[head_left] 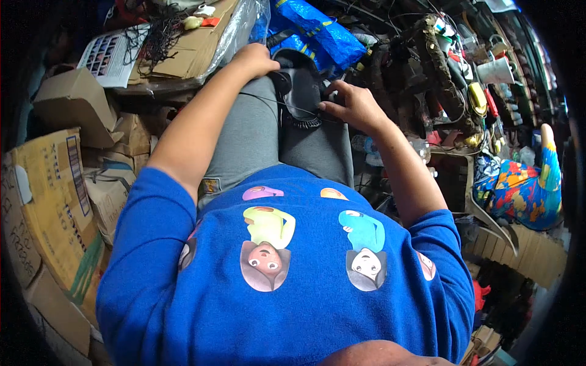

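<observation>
A black sandal (303,85) lies on my lap between my thighs, its dark insole facing up and a ridged edge at the end near me. A thin black thread (262,97) runs across my left thigh and over the sandal toward my right hand. My left hand (255,61) is closed at the sandal's left edge; what its fingertips grip is hidden. On the other side, my right hand (357,107) has thumb and bent forefinger close to the sandal's right edge, with the thread at the thumb tip.
At the left stand cardboard boxes (73,104) and flat cardboard (186,52) with tangled black cord. A blue plastic bag (323,33) lies beyond the sandal. Tools and a dark, grimy machine (436,79) crowd the right. Farther right sits someone in colourful clothing (525,186).
</observation>
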Demonstrator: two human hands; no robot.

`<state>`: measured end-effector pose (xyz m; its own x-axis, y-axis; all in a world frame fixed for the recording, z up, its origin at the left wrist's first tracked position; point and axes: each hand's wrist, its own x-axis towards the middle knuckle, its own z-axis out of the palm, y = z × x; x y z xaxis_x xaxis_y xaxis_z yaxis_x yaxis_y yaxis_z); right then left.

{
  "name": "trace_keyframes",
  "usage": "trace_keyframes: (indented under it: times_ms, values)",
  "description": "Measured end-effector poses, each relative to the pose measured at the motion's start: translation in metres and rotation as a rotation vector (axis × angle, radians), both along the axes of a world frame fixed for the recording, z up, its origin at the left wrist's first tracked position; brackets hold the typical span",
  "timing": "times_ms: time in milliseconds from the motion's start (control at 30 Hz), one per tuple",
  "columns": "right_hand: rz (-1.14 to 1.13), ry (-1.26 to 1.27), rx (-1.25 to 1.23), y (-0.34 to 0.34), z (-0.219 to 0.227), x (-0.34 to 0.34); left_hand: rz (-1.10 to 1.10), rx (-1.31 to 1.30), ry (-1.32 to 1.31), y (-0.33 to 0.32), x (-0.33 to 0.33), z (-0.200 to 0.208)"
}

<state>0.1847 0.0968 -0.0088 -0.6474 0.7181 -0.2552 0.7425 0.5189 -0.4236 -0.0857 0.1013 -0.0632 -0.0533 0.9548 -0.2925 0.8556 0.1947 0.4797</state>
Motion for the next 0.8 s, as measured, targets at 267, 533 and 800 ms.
trace_keyframes:
  times_ms: [267, 533, 800]
  values:
    - [-0.206, 0.183, -0.283, -0.019, -0.031, -0.02, 0.396, 0.711, -0.292, -0.056, -0.031, -0.03]
    - [-0.056, -0.07, -0.182, -0.035, -0.011, -0.029, 0.327, 0.574, -0.011, -0.045, -0.026, -0.008]
    - [-0.313, -0.017, -0.421, -0.025, -0.016, 0.004, -0.054, -0.099, 0.38, 0.006, 0.04, -0.006]
